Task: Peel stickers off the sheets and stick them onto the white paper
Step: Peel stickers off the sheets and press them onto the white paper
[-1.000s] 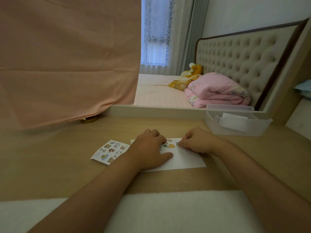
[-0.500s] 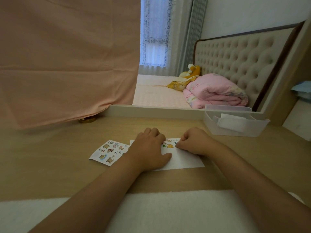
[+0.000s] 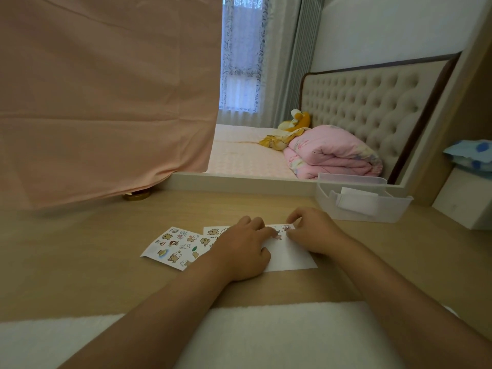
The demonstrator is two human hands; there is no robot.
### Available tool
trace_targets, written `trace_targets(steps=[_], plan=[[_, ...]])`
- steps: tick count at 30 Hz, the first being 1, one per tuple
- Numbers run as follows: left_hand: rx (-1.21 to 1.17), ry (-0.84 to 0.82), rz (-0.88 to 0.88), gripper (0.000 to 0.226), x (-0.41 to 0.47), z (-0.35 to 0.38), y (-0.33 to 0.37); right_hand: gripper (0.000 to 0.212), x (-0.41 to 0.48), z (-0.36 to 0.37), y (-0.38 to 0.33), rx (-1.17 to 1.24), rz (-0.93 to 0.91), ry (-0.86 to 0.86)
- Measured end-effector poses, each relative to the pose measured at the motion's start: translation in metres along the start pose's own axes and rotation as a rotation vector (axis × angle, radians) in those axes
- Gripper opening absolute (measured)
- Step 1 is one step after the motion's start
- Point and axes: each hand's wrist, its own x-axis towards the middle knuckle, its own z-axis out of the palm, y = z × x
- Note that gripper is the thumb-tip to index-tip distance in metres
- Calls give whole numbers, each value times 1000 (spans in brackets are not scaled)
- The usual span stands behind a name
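A white paper (image 3: 291,258) lies on the wooden desk with small cartoon stickers along its far part. My left hand (image 3: 241,253) rests on the paper's left half and presses it down, its fingertips reaching toward the stickers in the middle. My right hand (image 3: 312,231) sits at the paper's far right corner, fingers curled, thumb and forefinger pinching a small sticker (image 3: 285,228) at the paper's surface. A sticker sheet (image 3: 174,246) with several animal stickers lies flat just left of the paper, partly tucked under it.
A clear plastic bin (image 3: 364,209) holding folded white paper stands at the back right. A pink cloth (image 3: 106,102) hangs over the desk's back left, with a gold round base (image 3: 137,195) under it. A white towel (image 3: 239,334) covers the near edge.
My right hand has shifted a little toward the paper's far edge and its forefinger has lifted. The left hand's fingers have reached further right. The camera view has tilted slightly.
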Motion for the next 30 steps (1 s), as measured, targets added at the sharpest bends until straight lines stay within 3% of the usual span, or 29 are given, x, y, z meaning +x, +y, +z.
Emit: trace_targets(steps=[8, 13, 17, 22, 26, 30], plan=[[62, -24, 33, 59, -3, -1, 1, 47, -32, 3, 2, -273, -275, -113], [137, -26, 55, 55, -5, 1, 2, 48, -43, 7, 2, -487, -370, -84], [158, -39, 32, 50, -5, -2, 8, 48, -46, 5, 0, -510, -374, -74], [265, -67, 53, 66, -1, -2, 13, 43, -43, 2, 3, -443, -390, -48], [189, -19, 92, 66, -3, -1, 8, 42, -40, 5, 7, -406, -384, -5], [82, 9, 4, 44, -4, -1, 6, 43, -41, 5, 9, -407, -391, -21]])
